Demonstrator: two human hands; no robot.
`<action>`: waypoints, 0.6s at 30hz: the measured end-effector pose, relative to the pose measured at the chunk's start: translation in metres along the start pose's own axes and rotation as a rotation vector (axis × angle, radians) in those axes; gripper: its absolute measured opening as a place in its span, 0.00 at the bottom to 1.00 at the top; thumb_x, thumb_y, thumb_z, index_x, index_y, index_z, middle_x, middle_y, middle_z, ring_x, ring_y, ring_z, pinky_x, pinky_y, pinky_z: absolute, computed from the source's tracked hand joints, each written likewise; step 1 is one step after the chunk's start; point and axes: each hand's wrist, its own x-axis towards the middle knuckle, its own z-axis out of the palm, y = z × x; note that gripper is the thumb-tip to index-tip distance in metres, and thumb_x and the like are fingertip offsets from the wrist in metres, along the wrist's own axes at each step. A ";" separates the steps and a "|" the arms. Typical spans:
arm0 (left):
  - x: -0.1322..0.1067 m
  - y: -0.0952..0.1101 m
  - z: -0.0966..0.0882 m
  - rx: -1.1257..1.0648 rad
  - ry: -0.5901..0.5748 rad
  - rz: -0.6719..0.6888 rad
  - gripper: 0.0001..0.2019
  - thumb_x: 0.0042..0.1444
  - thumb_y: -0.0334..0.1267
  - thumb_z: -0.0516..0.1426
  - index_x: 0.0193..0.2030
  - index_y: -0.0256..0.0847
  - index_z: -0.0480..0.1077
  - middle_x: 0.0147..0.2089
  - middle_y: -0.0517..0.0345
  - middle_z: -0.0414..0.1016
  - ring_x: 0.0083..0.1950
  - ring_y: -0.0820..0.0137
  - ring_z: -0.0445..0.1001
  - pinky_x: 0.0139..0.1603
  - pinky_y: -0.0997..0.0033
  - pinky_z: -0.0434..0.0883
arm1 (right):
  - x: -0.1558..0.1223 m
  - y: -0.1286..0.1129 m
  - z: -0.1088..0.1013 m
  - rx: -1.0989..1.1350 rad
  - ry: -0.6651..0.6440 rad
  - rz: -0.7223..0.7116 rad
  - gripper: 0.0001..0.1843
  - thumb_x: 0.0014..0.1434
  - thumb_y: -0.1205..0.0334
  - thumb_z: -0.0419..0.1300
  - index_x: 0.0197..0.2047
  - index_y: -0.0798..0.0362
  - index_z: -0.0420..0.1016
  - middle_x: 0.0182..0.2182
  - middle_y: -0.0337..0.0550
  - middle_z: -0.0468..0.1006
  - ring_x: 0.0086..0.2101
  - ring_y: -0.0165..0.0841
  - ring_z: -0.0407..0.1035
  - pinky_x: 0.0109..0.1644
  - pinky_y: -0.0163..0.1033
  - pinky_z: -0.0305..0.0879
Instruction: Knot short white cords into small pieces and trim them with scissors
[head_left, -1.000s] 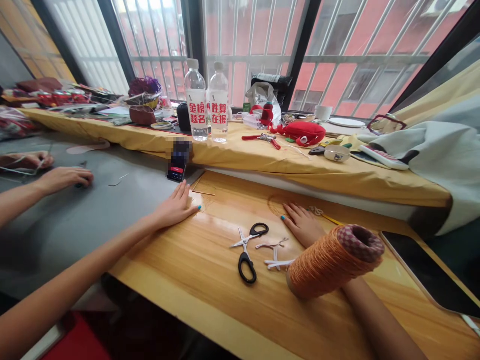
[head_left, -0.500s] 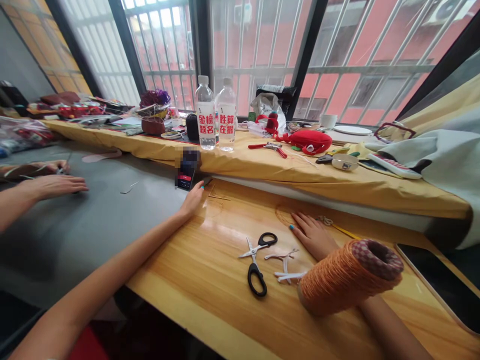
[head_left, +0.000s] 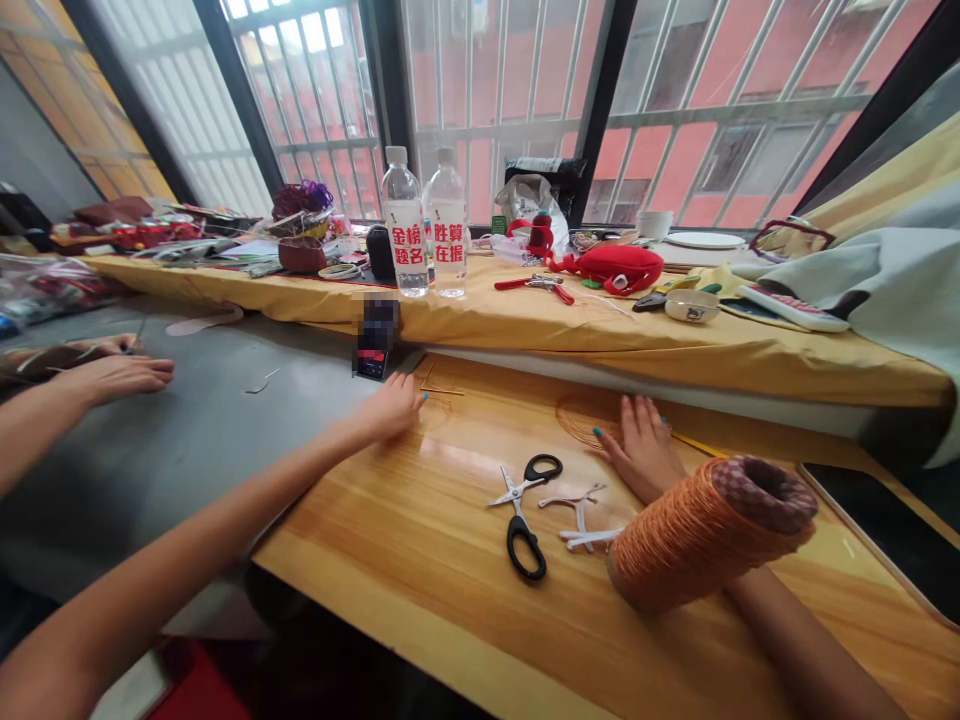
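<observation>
My left hand (head_left: 391, 406) lies on the wooden table (head_left: 420, 560) just below a black phone (head_left: 376, 336), fingers loosely stretched, fingertips beside thin orange threads (head_left: 435, 388). It holds nothing. My right hand (head_left: 643, 446) rests flat with fingers spread over a faint loop of orange thread (head_left: 579, 420). A big spool of orange cord (head_left: 705, 532) lies across my right forearm. Black-handled scissors (head_left: 523, 511) and small white cut pieces (head_left: 582, 516) lie left of that hand.
Another person's hands (head_left: 112, 376) work on the grey surface at left. A yellow-covered ledge (head_left: 600, 335) behind carries two water bottles (head_left: 424, 236), red pliers (head_left: 534, 285), a red plush toy (head_left: 619, 268) and a bowl (head_left: 691, 306). A dark tablet (head_left: 881, 535) lies at right.
My left hand reached up to the phone, then drew back to the threads on the wood. My right hand shifted slightly right and spread its fingers. The view tilted a little.
</observation>
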 end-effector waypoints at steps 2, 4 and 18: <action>-0.024 0.006 0.008 0.112 -0.055 -0.026 0.27 0.56 0.45 0.40 0.54 0.23 0.54 0.57 0.34 0.56 0.61 0.56 0.50 0.58 0.56 0.50 | 0.000 0.001 0.003 0.015 0.012 0.136 0.39 0.57 0.45 0.33 0.55 0.74 0.52 0.52 0.69 0.58 0.55 0.50 0.48 0.54 0.53 0.49; -0.036 0.019 0.018 0.151 -0.071 -0.018 0.29 0.56 0.46 0.39 0.56 0.19 0.50 0.60 0.31 0.49 0.63 0.55 0.44 0.60 0.56 0.47 | 0.001 0.002 0.005 0.034 -0.023 0.147 0.41 0.56 0.43 0.31 0.54 0.74 0.54 0.50 0.71 0.62 0.53 0.52 0.52 0.53 0.54 0.51; 0.070 0.164 0.063 -0.091 -0.185 0.498 0.25 0.56 0.49 0.42 0.57 0.37 0.55 0.59 0.45 0.55 0.60 0.60 0.53 0.58 0.61 0.52 | -0.002 0.004 -0.005 -0.048 -0.033 -0.018 0.26 0.59 0.56 0.34 0.57 0.57 0.54 0.58 0.51 0.53 0.57 0.45 0.44 0.55 0.61 0.43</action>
